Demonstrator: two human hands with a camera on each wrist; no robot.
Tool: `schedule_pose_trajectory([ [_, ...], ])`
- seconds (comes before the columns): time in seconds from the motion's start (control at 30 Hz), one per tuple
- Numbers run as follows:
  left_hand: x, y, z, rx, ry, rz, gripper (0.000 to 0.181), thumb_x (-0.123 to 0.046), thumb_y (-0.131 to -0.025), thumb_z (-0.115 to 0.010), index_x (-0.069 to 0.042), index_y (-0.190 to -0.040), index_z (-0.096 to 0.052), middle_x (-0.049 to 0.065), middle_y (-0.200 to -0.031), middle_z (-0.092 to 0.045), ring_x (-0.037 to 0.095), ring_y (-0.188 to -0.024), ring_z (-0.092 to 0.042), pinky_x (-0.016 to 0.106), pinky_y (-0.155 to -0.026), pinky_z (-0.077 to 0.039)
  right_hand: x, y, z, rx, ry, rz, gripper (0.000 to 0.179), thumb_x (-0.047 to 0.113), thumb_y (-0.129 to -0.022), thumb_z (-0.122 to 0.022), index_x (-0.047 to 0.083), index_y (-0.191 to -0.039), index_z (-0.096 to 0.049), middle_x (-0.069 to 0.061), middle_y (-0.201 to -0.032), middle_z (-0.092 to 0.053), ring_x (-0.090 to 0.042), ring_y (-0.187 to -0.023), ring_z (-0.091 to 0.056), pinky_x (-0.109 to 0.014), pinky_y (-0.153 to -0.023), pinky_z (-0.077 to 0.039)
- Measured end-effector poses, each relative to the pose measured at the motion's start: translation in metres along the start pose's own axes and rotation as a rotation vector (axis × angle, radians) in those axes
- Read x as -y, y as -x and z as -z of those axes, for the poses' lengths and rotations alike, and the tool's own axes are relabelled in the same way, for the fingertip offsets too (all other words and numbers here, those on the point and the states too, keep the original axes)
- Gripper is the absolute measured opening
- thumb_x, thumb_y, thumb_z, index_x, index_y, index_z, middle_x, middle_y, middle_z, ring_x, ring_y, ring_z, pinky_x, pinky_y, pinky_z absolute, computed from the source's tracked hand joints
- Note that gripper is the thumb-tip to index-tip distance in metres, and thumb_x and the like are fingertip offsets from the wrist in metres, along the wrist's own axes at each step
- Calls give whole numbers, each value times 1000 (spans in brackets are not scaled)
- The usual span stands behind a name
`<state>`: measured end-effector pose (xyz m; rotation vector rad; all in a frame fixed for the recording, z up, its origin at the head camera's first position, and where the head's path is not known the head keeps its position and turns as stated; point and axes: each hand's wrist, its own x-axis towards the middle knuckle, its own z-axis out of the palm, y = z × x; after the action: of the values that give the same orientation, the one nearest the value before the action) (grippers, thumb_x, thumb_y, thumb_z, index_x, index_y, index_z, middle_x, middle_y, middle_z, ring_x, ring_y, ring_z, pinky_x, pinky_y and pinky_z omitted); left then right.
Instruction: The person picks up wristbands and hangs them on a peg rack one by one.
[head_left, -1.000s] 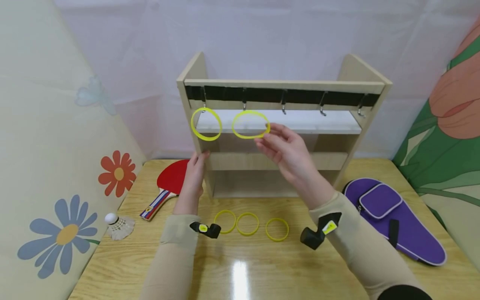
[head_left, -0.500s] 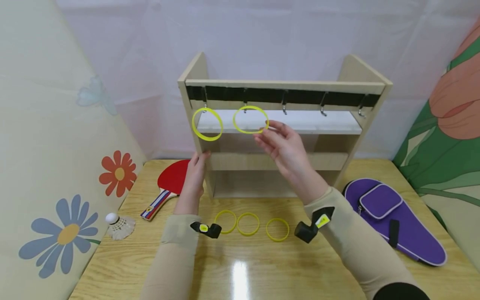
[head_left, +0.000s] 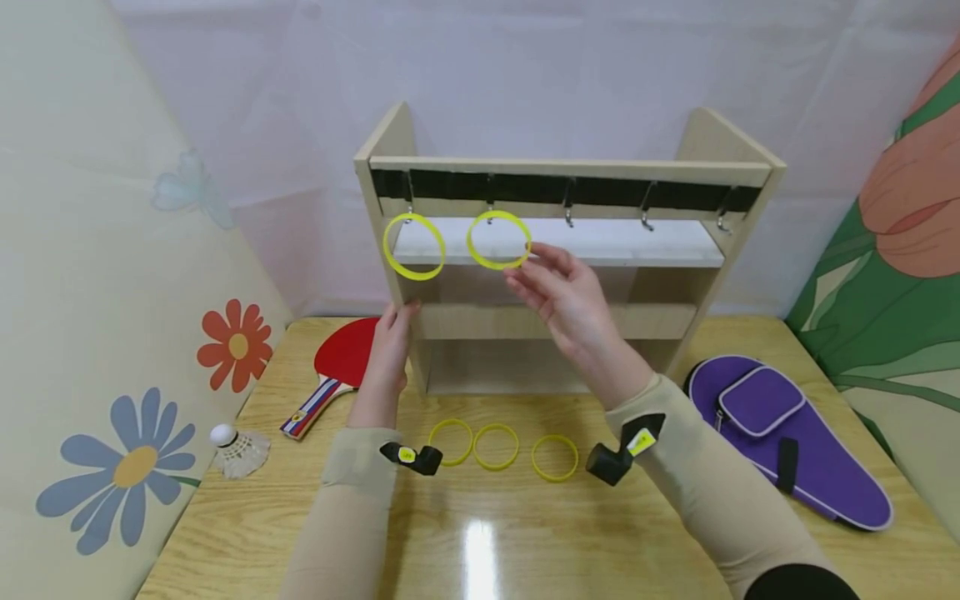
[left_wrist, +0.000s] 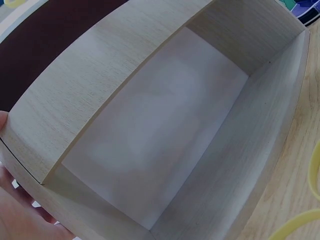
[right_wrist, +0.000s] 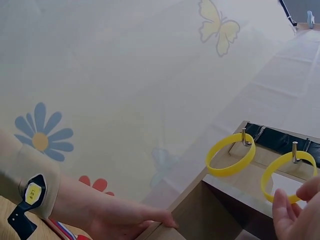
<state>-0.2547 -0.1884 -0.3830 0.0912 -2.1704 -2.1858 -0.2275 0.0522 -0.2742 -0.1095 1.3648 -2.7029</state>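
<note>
Right hand (head_left: 573,292): thumb and fingertips pinching the near-right edge of a thin yellow plastic-looking ring (head_left: 497,266), held up at the second metal hook from the left (right_wrist: 295,150). Ring's top edge is at that hook; can't tell if the hook bears weight.

Left hand (head_left: 388,346): gripping the left side panel of a pale wood-grain shelf unit (head_left: 637,322), thumb at the front edge.

Matching yellow ring (head_left: 418,276) hangs on the leftmost hook. Hooks sit along a black strip (head_left: 607,191), five total. Three more yellow rings (head_left: 496,468) lie flat in front of the unit on the light wooden table (head_left: 555,550).

Further out: red table-tennis bat (head_left: 347,354) and white shuttlecock (head_left: 238,452) on the left, purple zipped bat case (head_left: 787,442) on the right. Flower-print cloth (head_left: 112,250) along the left side.
</note>
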Motion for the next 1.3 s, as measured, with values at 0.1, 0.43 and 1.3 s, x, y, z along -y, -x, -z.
schedule_pose_trajectory([
  [0.1,0,0,0,-2,-2,-2,52,-38,-101,-42,-26,-151,-36,12,-145,-40,30,-133,-36,62,-113,-28,-1,0,0,6,-3,2,23,-9,-95,-51,4,-113,-55,-10,-107,-59,-15,-83,-69,-22,-80,-57],
  [0.43,0,0,1,0,-1,0,51,-38,-101,-42,-27,-151,-37,11,-145,-41,31,-135,-35,62,-114,-27,-4,2,1,16,38,-13,27,-7,-96,-53,2,-121,-55,-10,-109,-64,-14,-87,-70,-21,-81,-57],
  [1.3,-1,0,1,6,-18,20,54,-39,-101,-42,-32,-153,-32,8,-150,-38,30,-139,-30,61,-114,-25,-28,11,65,4,340,-70,47,-5,-97,-51,-4,-143,-42,-12,-117,-64,-10,-87,-69,-22,-82,-56],
])
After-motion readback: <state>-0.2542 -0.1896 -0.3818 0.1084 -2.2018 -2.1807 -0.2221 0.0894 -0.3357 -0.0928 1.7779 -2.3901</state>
